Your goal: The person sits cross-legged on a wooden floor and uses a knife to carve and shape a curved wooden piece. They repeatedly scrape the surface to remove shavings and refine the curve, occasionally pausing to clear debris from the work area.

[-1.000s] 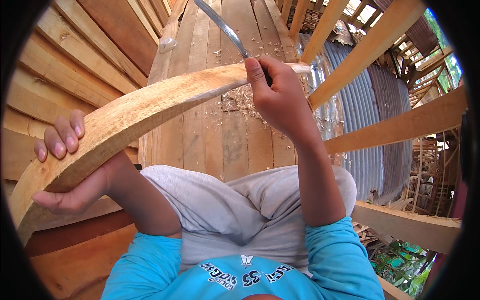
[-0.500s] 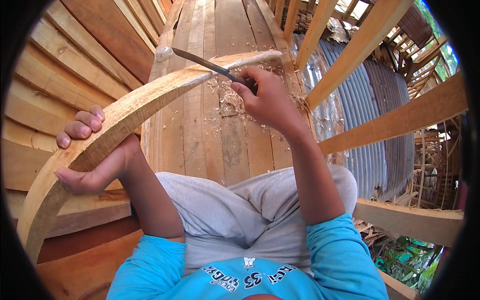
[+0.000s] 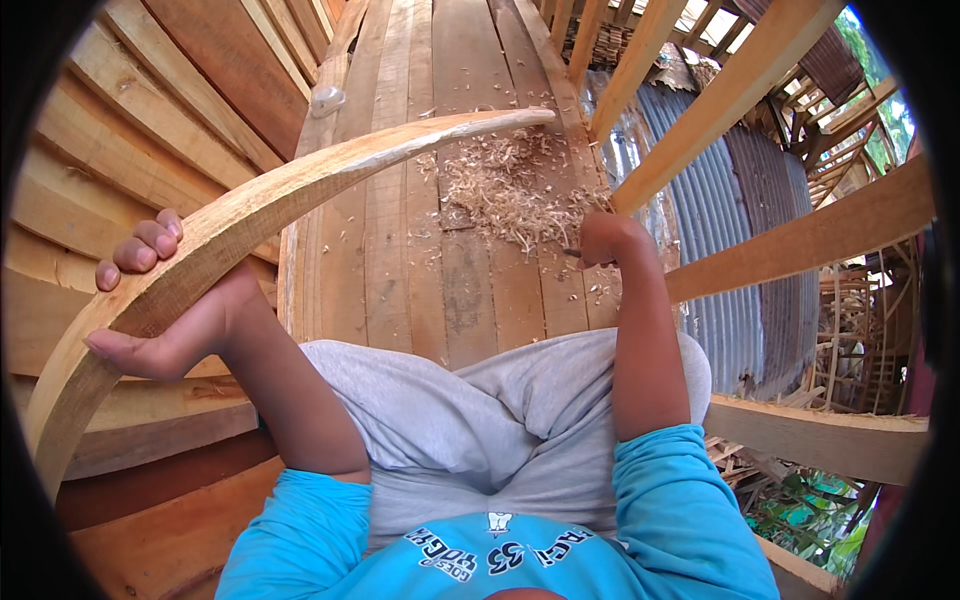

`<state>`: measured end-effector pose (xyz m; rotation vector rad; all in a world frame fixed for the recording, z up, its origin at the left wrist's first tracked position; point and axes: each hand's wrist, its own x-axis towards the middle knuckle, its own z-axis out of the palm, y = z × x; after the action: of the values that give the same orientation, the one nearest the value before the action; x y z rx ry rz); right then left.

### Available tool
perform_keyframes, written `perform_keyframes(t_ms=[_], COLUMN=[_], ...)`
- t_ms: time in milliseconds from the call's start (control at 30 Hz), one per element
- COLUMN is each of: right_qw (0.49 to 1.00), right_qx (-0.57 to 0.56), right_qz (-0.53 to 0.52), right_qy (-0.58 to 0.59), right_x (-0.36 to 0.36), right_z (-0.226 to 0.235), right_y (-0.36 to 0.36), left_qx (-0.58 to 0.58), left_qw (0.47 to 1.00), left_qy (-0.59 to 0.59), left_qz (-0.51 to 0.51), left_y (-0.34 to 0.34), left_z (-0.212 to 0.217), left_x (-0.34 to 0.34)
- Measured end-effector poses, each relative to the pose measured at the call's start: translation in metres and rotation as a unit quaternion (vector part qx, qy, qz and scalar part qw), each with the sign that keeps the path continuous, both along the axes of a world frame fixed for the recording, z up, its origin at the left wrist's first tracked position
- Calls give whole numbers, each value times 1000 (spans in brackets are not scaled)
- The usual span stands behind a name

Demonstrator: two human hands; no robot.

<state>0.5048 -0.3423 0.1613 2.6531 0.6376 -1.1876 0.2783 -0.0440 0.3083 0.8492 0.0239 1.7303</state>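
I sit cross-legged at the near end of the plank floor (image 3: 395, 290), my grey trousers (image 3: 560, 385) covering its near edge. My left hand (image 3: 207, 325) is clamped on the thick part of a long curved piece of wood (image 3: 290, 190): the fingers hook over its far side and the thumb presses along its near side. The wood's butt end hangs out past the floor's left edge, in front of the plank wall (image 3: 170, 95). From there it bows up and across, its thin, pale tip lying over the far part of the floor, close to the right edge. I cannot tell whether that tip touches the boards.

My right hand (image 3: 615, 240) is near the floor's right edge, well apart from the wood. Its fingers are curled together around a dark tool (image 3: 573, 253); only a short stub of it shows, pointing left, and the rest is hidden by my fist.

Between that fist and the tip, curled wood shavings (image 3: 505, 195) lie heaped toward the right edge, with loose bits scattered leftward. A small clear container (image 3: 327, 100) sits by the left edge, beyond the wood. Wooden rails (image 3: 735, 100) line the right edge, with corrugated metal sheets (image 3: 700, 220) outside them.
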Motion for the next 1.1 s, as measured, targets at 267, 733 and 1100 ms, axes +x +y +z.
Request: perform_keyframes(t_ms=[267, 733, 1100], right_qw=[958, 875, 929], right_qx=[279, 205, 145], right_qz=[52, -412, -207], right_qy=[-46, -151, -270], right_x=[-28, -26, -11], right_z=[-84, -97, -156], right_y=[70, 161, 188], left_qx=[15, 4, -10], left_qw=[1000, 1000, 999], left_qy=[-9, -1, 2], left_qz=[-22, -27, -35], left_y=[16, 33, 41], left_z=[-2, -8, -7], left_x=[-9, -16, -12])
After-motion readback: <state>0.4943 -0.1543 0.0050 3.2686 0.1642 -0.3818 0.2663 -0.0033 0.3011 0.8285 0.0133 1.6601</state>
